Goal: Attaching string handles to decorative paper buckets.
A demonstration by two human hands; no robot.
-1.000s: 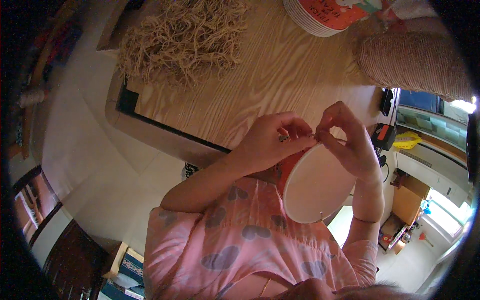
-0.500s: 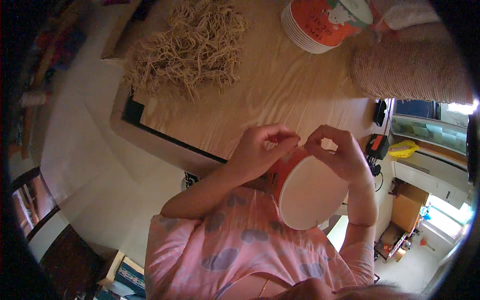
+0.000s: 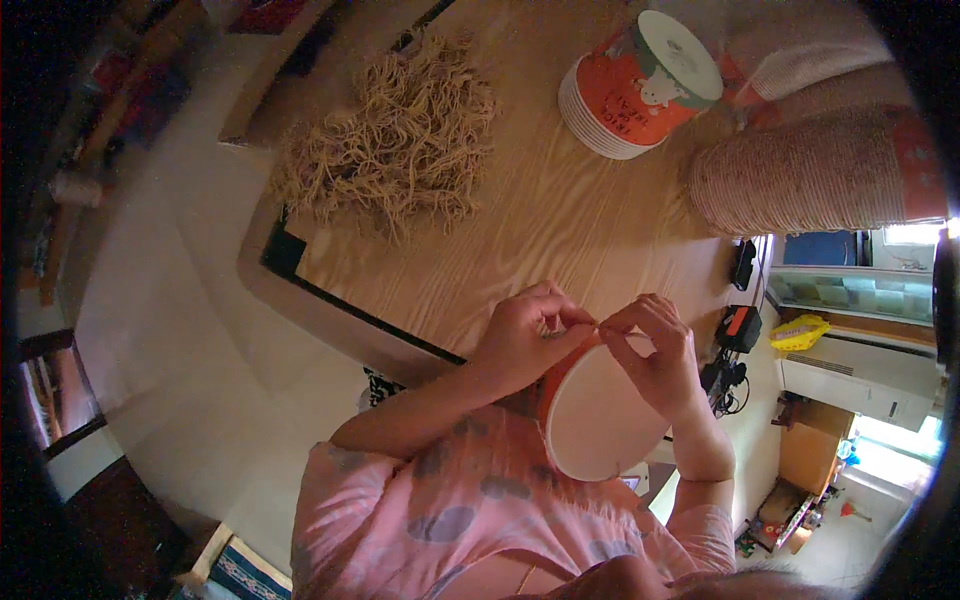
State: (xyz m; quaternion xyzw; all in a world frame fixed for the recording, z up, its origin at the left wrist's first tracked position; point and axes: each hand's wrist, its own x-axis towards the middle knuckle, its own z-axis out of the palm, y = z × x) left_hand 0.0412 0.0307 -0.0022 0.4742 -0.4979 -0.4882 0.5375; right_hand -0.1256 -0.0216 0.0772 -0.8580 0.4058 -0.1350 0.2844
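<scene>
An orange paper tub (image 3: 605,415) with a pale round face and white rim leans tilted against my lap, below the table's edge. At its upper rim, my left hand (image 3: 530,340) is closed in a pinch. My right hand (image 3: 658,352) pinches just beside it, and the two sets of fingertips almost meet. Whatever lies between the fingers is too small to make out; it may be a thin strand. Beyond my hands, a loose heap of tan twine strands (image 3: 405,150) lies on the wooden table (image 3: 560,235).
A stack of orange tubs (image 3: 640,95) with a pale green base on top stands at the table's far side. Right of it lie stacked tubs wrapped in twine (image 3: 800,185). Black adapters with cables (image 3: 738,328) and a yellow bag (image 3: 800,332) are farther right.
My fingertips have drawn closer together at the tub's rim. The whole scene sits slightly lower in view, as the head has tilted.
</scene>
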